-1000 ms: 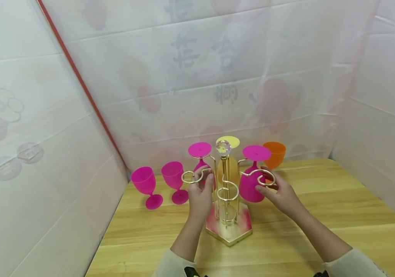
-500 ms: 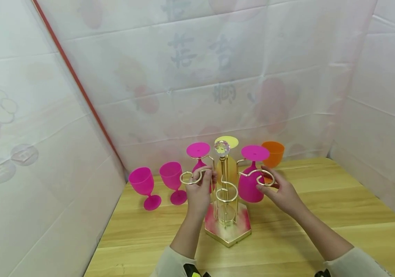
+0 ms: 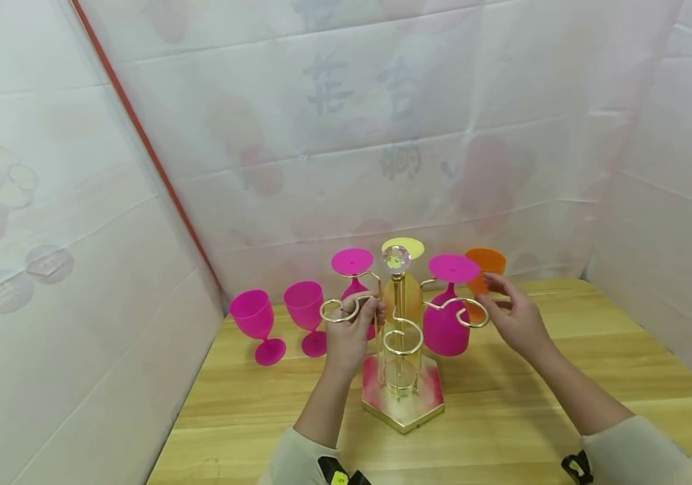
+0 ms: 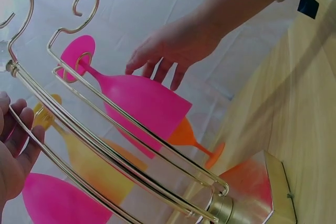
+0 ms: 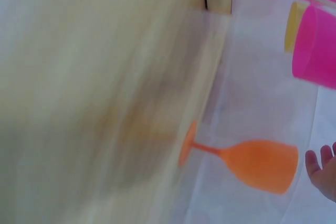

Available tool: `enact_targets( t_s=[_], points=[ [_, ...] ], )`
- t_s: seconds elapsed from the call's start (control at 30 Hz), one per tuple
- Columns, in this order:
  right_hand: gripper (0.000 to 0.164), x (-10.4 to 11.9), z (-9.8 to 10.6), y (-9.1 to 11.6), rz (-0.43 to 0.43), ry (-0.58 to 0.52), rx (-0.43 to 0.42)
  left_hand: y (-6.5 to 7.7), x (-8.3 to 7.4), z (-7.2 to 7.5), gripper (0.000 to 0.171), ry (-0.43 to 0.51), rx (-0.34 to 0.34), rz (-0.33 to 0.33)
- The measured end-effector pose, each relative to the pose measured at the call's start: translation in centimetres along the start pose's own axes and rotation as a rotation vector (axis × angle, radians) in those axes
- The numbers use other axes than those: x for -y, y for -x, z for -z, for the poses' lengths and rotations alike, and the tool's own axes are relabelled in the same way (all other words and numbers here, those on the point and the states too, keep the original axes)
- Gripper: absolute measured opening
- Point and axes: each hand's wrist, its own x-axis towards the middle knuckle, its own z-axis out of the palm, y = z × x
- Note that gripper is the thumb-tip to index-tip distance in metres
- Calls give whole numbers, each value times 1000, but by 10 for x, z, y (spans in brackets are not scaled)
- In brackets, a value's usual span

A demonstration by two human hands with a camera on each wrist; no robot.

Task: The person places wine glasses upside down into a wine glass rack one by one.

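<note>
A gold wire goblet rack with a hexagonal base and crystal knob stands on the table. My left hand grips one of its upright wires on the left side. Upside down in its loops hang a pink goblet at right, a yellow goblet at the back and another pink goblet at left, partly behind my left hand. My right hand reaches past the right pink goblet, fingers loosely bent. Its fingertips lie just short of the rim of an upright orange goblet in the right wrist view.
Two upright pink goblets, the outer goblet and the inner goblet, stand on the wooden table at left. Front wire loops of the rack stick out toward me. Printed white sheeting walls the table's back and sides.
My right hand has left the hanging pink goblet and moved right and back toward the orange goblet. The left hand stays at the rack.
</note>
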Motion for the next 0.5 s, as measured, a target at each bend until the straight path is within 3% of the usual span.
enact_targets(
  t_s=[0.1, 0.3, 0.5],
  points=[
    [48, -19, 7, -14, -8, 72, -22, 0, 0, -3, 32, -9, 2, 12],
    [55, -39, 24, -39, 23, 255, 12, 3, 2, -8, 31, -33, -1, 36],
    [56, -50, 31, -60, 102, 427, 86, 5, 6, -10, 28, -73, 3, -17]
  ],
)
